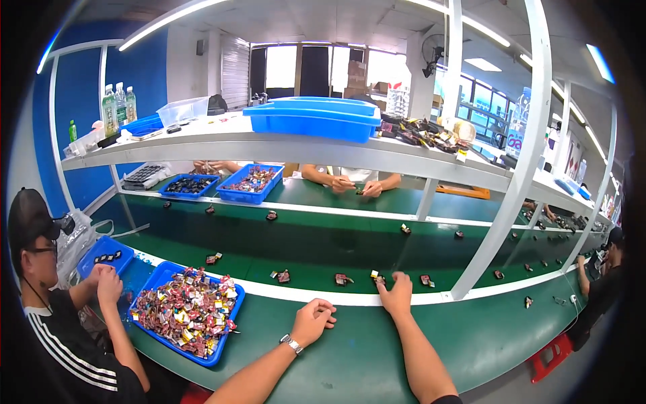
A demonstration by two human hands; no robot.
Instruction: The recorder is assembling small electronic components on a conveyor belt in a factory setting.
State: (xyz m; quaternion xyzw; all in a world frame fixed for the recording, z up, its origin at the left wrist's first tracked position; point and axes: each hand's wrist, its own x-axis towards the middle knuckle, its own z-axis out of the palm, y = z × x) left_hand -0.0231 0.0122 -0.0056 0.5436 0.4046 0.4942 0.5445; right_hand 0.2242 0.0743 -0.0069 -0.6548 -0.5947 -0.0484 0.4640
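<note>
My right hand (397, 294) reaches over the white rail onto the green conveyor belt (309, 252). Its thumb and fingers are apart, with the thumb tip beside a small dark part with a yellow-white tab (378, 277); whether they touch I cannot tell. Over the green work surface (363, 350), my left hand (313, 322) is closed with curled fingers, and anything inside is hidden. A metal watch (292, 344) circles that wrist. Close by on the belt lie similar small parts, one left of my right hand (344, 279) and another to its right (426, 280).
A blue tray (237, 296) heaped with small red, yellow and white parts stands at left. Beside it sits a co-worker (60, 303), hands together near a smaller blue tray (91, 250). A white shelf post (501, 168) rises at right. Across the belt another person's hands (356, 186) handle something small.
</note>
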